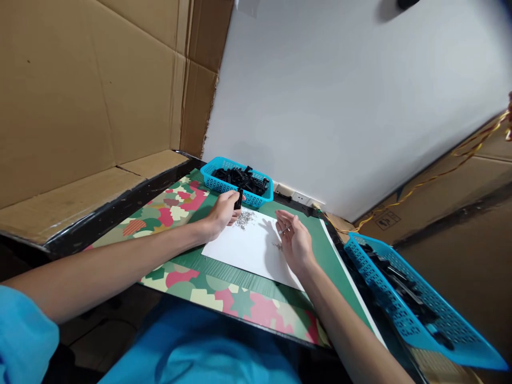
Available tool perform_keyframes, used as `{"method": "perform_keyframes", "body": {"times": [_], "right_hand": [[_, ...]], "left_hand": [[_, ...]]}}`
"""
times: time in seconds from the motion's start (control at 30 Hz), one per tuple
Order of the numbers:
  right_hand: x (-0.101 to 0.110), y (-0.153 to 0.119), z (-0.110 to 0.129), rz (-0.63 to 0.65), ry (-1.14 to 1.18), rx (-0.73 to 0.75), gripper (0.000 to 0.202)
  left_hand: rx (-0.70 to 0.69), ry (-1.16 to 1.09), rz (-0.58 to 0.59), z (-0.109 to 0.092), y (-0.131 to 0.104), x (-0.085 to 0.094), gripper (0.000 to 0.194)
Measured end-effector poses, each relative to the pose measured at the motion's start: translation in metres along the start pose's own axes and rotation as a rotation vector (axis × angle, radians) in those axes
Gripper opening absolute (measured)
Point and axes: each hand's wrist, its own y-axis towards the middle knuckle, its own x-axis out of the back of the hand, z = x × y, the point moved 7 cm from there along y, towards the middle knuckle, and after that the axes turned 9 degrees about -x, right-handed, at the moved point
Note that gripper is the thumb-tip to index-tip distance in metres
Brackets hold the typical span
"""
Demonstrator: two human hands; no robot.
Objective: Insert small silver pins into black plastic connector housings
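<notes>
My left hand [222,216] is closed round a small black plastic part [239,199], which it holds upright above the far left side of a white sheet [248,249]. Just beside that hand, a pile of tiny silvery metal pieces [245,218] lies on the sheet. My right hand [295,242] is cupped over the sheet's right side, palm turned inward. Thin shiny metal pieces [285,230] show between its thumb and fingers; their exact kind is too small to tell. A few more small bits [277,246] lie on the paper by this hand.
A blue basket [212,181] full of black parts stands at the back of the patterned mat [232,296]. Another blue basket [444,314] with longer black parts is at the right. Cardboard [80,96] walls the left side; a power strip [300,197] sits along the wall.
</notes>
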Motion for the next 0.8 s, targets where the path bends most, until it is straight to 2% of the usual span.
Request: {"method": "perform_keyframes", "body": {"times": [0.17, 0.27, 0.43, 0.57, 0.63, 0.7, 0.77, 0.8], "right_hand": [[-0.019, 0.040, -0.007, -0.063, -0.015, -0.039, 0.045], [-0.025, 0.052, -0.016, -0.109, -0.029, -0.024, 0.044], [-0.022, 0.040, -0.013, -0.191, -0.062, 0.030, 0.046], [-0.030, 0.021, 0.009, -0.137, -0.119, 0.090, 0.045], [-0.040, 0.013, 0.026, -0.071, -0.304, 0.171, 0.040], [-0.058, 0.005, 0.041, 0.023, -0.760, 0.344, 0.033], [-0.072, 0.001, 0.042, 0.106, -1.078, 0.439, 0.022], [-0.076, 0.001, 0.041, 0.133, -1.136, 0.444, 0.017]], "left_hand": [[0.009, 0.018, -0.011, 0.000, 0.000, 0.001, 0.020], [0.025, 0.025, -0.003, 0.002, -0.001, 0.001, 0.021], [0.037, 0.027, 0.032, 0.008, -0.002, -0.002, 0.022], [0.061, 0.052, 0.051, 0.010, -0.005, -0.005, 0.023], [0.070, 0.074, 0.059, 0.010, -0.006, -0.005, 0.024], [0.081, 0.098, 0.069, 0.010, -0.007, -0.006, 0.025], [0.089, 0.116, 0.080, 0.010, -0.008, -0.007, 0.026], [0.093, 0.123, 0.087, 0.010, -0.009, -0.008, 0.026]]}}
